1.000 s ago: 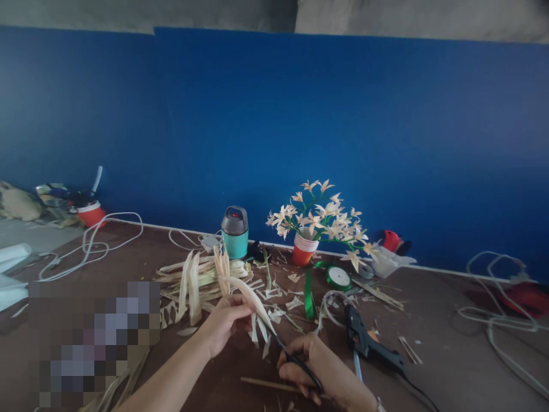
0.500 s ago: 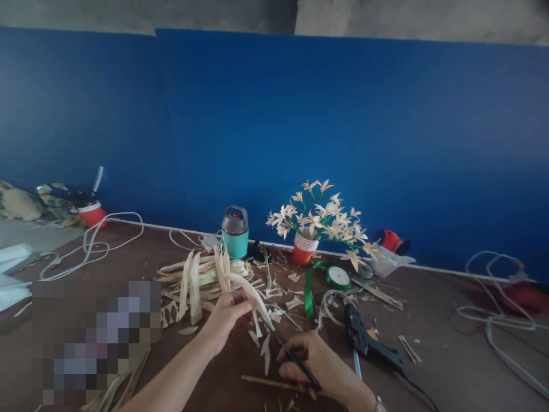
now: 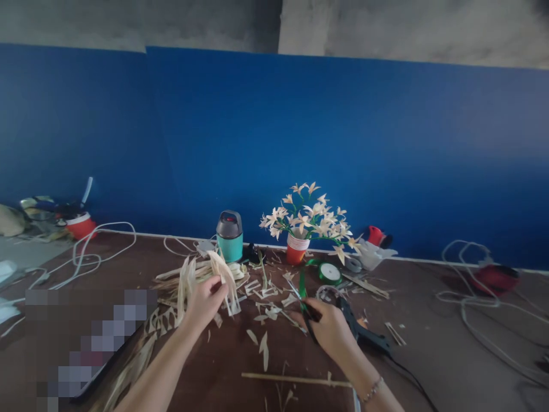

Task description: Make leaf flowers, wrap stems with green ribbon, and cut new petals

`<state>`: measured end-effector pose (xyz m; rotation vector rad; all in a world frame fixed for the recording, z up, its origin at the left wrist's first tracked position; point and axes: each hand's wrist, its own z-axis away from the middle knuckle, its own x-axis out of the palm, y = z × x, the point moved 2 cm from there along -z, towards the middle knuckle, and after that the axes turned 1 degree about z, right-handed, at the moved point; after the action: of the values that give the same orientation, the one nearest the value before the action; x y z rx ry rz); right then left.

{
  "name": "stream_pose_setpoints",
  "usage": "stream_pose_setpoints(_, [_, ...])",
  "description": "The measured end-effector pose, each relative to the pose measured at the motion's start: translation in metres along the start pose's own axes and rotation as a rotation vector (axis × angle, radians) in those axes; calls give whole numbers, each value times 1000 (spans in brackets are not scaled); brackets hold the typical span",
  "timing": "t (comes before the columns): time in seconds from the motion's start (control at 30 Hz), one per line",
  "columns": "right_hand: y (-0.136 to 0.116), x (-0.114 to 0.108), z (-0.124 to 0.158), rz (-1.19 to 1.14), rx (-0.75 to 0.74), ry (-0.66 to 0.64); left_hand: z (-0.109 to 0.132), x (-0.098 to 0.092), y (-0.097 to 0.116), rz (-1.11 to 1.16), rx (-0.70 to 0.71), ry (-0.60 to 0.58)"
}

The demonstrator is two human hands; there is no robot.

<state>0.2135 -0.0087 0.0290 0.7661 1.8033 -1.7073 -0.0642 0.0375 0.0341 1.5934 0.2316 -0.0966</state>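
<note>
Pinched between the thumb and fingers of my left hand (image 3: 205,300) is a pale corn husk (image 3: 226,273), its cut lower end hanging down. Scissors (image 3: 295,290) are in my right hand (image 3: 329,323), their blades spread and pointing up and left, clear of the husk. Behind my left hand lies a heap of dried husks (image 3: 171,279). Small husk cuttings (image 3: 263,350) are strewn over the table between and in front of my hands. A black glue gun (image 3: 372,339) rests just right of my right hand, which partly hides it.
A red-and-white cup (image 3: 297,250) holds pale husk flowers (image 3: 315,217) on green stems. Nearby are a green ribbon spool (image 3: 330,273) and a teal lidded container (image 3: 230,245). A thin stick (image 3: 295,379) lies in front. White cables run left and right; a blue panel (image 3: 257,131) stands behind.
My left hand has moved left with the husk. The scissors, at the husk's lower end before, have moved up and right away from it, and their blades have spread.
</note>
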Motion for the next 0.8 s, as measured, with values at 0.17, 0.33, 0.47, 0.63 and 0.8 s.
stream_pose_setpoints(0.17, [-15,-8,-5,341,44,-35,-6,-12,2,-426,85,-7])
stream_pose_setpoints(0.33, [-16,-7,-25,385,78,-31,5,-12,18,-772,197,222])
stream_pose_setpoints(0.47, [-10,1,-46,344,125,-43,21,12,36,-815,431,142])
stream_pose_setpoints(0.63, [-4,9,-62,245,170,-178,27,54,22,-691,449,-272])
stream_pose_setpoints(0.8, [-6,8,-67,248,144,-96,28,79,11,-770,429,-342])
